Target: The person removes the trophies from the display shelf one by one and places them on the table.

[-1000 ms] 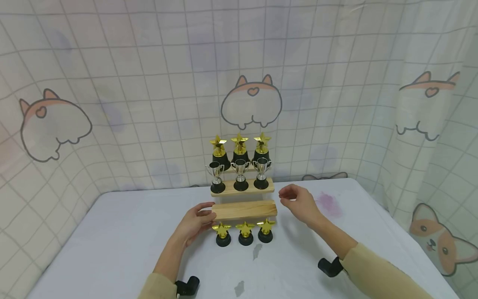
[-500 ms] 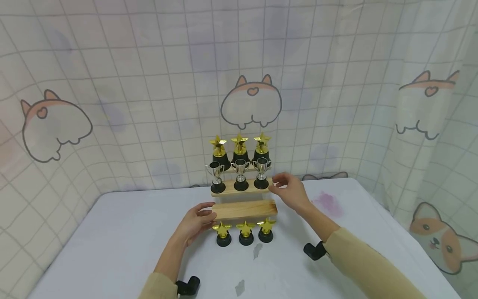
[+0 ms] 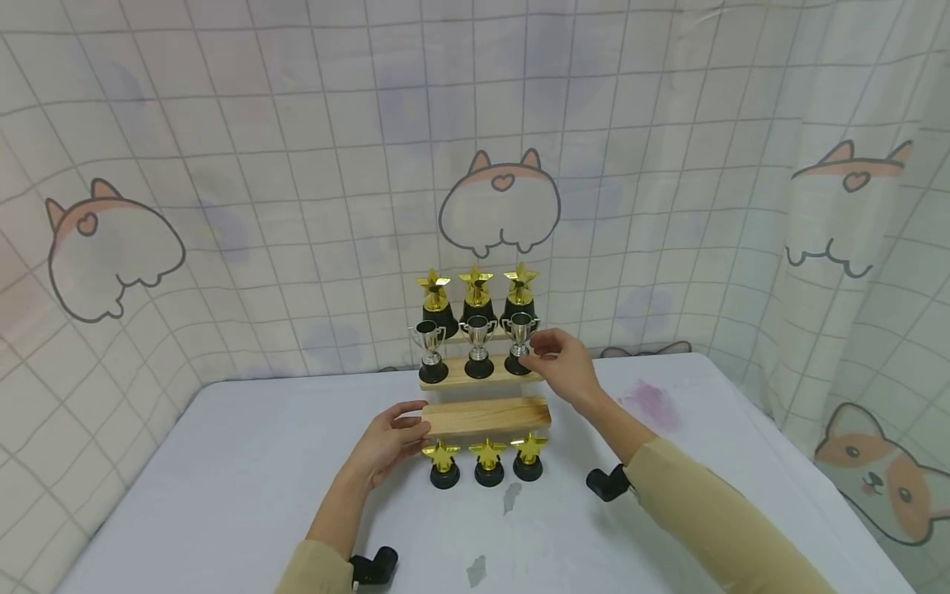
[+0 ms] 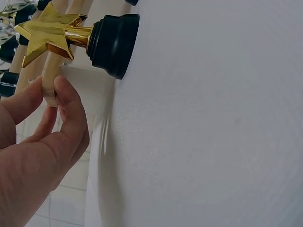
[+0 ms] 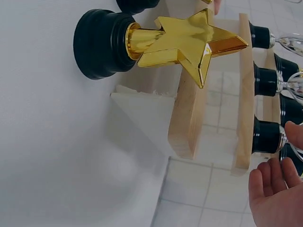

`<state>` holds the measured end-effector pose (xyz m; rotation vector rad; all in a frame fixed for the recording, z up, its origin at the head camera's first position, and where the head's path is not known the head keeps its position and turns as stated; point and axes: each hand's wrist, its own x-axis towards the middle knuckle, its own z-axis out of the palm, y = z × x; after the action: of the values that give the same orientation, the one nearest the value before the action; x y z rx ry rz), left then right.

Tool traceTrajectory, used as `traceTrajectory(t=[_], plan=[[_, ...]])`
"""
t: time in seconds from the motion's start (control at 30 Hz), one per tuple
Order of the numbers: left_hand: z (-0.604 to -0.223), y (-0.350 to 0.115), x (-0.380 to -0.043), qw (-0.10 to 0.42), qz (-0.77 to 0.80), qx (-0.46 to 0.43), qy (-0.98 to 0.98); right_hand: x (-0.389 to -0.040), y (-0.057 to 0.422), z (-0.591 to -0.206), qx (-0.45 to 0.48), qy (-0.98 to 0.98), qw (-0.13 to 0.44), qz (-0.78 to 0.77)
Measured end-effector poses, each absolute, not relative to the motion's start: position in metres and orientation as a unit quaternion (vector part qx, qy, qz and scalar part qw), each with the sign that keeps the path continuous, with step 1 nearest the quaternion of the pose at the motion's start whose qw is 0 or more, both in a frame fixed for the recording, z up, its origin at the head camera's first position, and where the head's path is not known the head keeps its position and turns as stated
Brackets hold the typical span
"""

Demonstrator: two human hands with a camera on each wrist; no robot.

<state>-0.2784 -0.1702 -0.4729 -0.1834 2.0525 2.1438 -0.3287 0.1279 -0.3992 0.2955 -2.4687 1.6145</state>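
Observation:
In the head view my left hand [image 3: 387, 445] holds the left end of the lowest wooden shelf board [image 3: 486, 417]. The left wrist view shows thumb and fingers pinching the board's end [image 4: 51, 87]. My right hand [image 3: 567, 367] is at the rightmost silver trophy cup [image 3: 520, 334] on the middle board [image 3: 486, 378]. In the right wrist view its thumb overlaps that cup's stem, while the fingers [image 5: 272, 177] are spread beside the black base [image 5: 266, 136]; contact is unclear. Two more silver cups [image 3: 478, 338] stand to the left on that board.
Several gold star trophies are around: a row [image 3: 477, 297] on the top tier behind the cups, and a row [image 3: 487, 462] on the white tabletop [image 3: 245, 478] before the lowest board. A patterned curtain [image 3: 297, 206] hangs behind.
My right hand has moved left and slightly up, from beside the shelf to the rightmost silver cup. The left hand keeps its place on the board.

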Motion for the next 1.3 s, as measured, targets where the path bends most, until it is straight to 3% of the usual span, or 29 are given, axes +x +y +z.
traceTrajectory(t=[1.3], plan=[[-0.474,-0.1717,-0.2786,0.086,0.719,-0.056,0.687,-0.3324,0.1175,-0.3973,0.101,-0.84,0.058,0.531]])
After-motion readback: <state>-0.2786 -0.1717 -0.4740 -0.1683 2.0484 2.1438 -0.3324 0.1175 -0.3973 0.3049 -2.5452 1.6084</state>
